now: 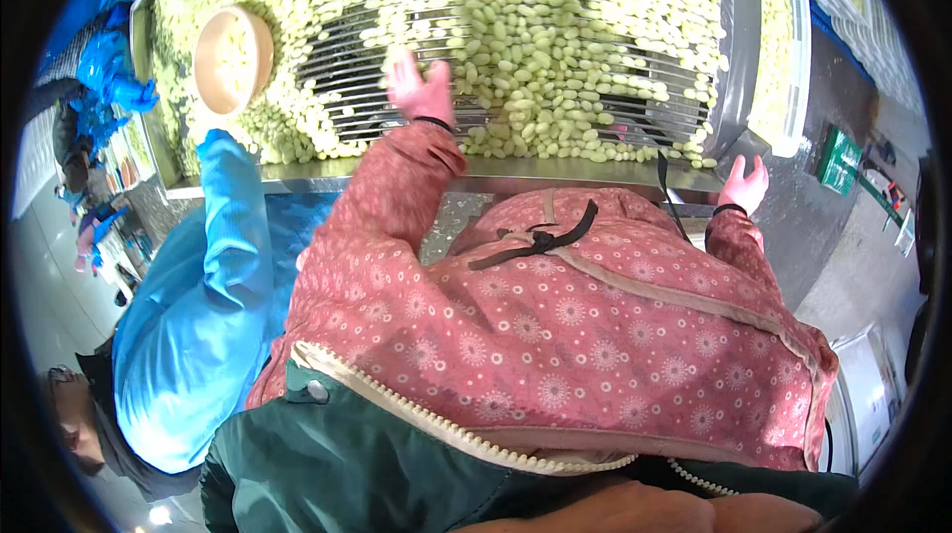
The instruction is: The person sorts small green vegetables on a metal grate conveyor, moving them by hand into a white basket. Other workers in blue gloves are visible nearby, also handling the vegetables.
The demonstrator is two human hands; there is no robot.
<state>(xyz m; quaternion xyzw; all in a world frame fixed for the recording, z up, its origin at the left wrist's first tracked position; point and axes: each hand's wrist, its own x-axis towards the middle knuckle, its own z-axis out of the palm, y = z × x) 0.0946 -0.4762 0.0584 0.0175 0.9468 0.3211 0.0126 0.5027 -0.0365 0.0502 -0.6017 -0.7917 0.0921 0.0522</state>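
Note:
My left hand (420,90), in a pink glove, is over the metal bars (346,75) of a sorting table, fingers spread and nothing visibly held. Pale green oval fruits (532,57) lie thickly over the bars, heaped to the right of this hand. Dark gaps show between the bars around it. My right hand (745,185), also gloved in pink, is just outside the table's front right corner. Its thumb and fingers are apart, with nothing seen in them. Both forearms wear patterned red sleeves.
A beige bowl (264,61) holding fruits sits on the table's left part. To my left stands a co-worker with a blue sleeve (232,191). Beyond the right edge is a clear plastic crate (799,72) of fruits. A green container (840,160) lies further right.

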